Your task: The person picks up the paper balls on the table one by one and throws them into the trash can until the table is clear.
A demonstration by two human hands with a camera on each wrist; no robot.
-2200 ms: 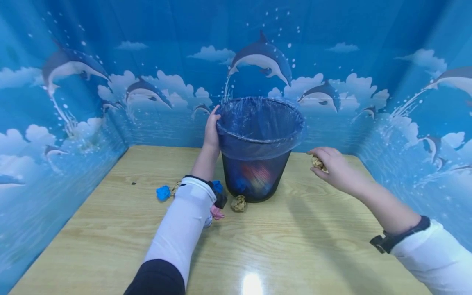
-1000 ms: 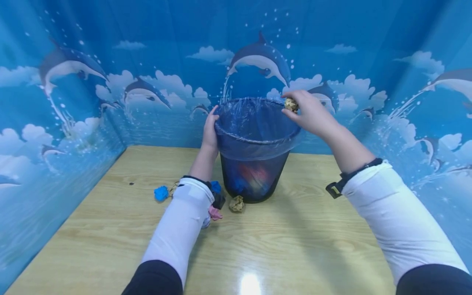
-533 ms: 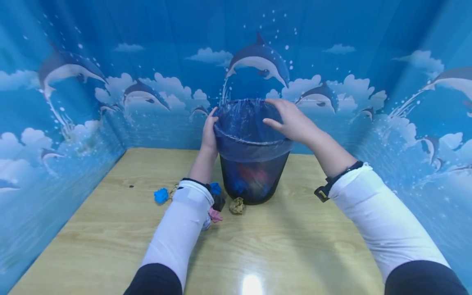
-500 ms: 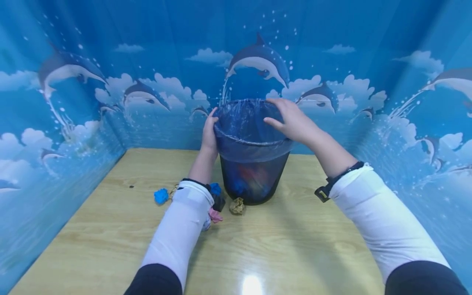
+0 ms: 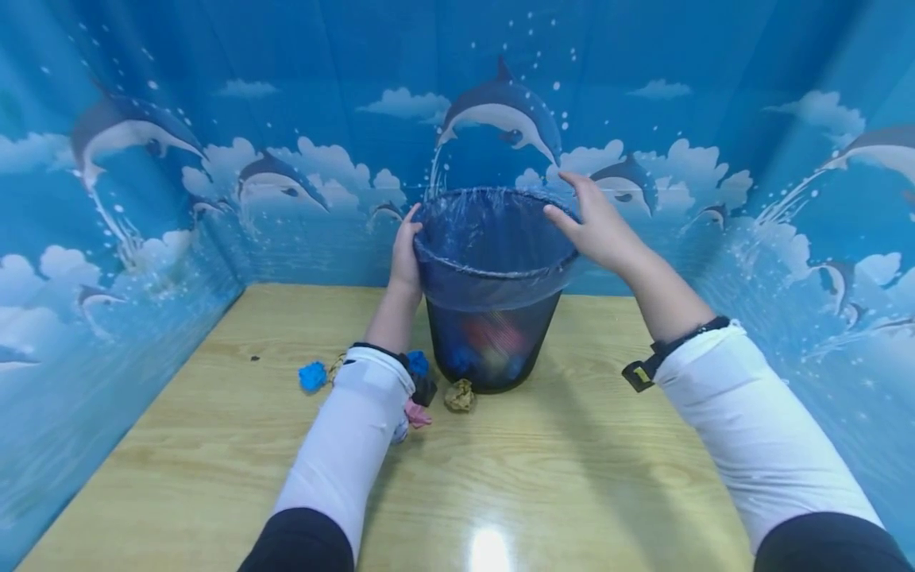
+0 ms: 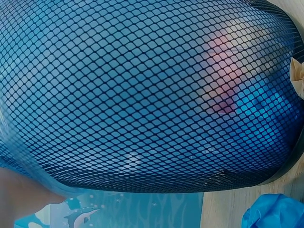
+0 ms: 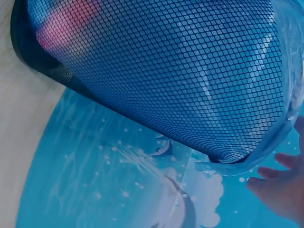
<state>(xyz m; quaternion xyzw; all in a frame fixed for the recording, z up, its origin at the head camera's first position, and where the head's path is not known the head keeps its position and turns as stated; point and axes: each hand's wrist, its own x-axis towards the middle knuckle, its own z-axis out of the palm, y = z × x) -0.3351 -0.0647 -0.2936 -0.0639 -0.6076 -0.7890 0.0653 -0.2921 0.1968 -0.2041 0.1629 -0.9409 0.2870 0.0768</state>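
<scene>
A black mesh wastebasket (image 5: 438, 334) lined with a thin clear plastic bag (image 5: 493, 292) stands upright at the table's back middle. Red and blue crumpled items show through its mesh. My left hand (image 5: 405, 258) holds the basket's left side at the rim, its far fingers partly hidden. My right hand (image 5: 604, 230) is raised at the right rim with fingers spread and holds nothing. In the right wrist view its fingers (image 7: 259, 183) are beside the bag's folded edge. A brown crumpled paper ball (image 5: 460, 396) lies at the basket's front foot.
Left of the basket lie a blue paper ball (image 5: 312, 376), another blue one (image 5: 418, 363), a black piece (image 5: 424, 389) and a pink one (image 5: 417, 414), some partly behind my left forearm. A dolphin-print curtain (image 5: 322, 103) surrounds the wooden table (image 5: 557, 492).
My right hand has carried a brown paper ball from the right over the basket and let it go inside. It has since drawn back to the right rim. My left hand has stayed put.
</scene>
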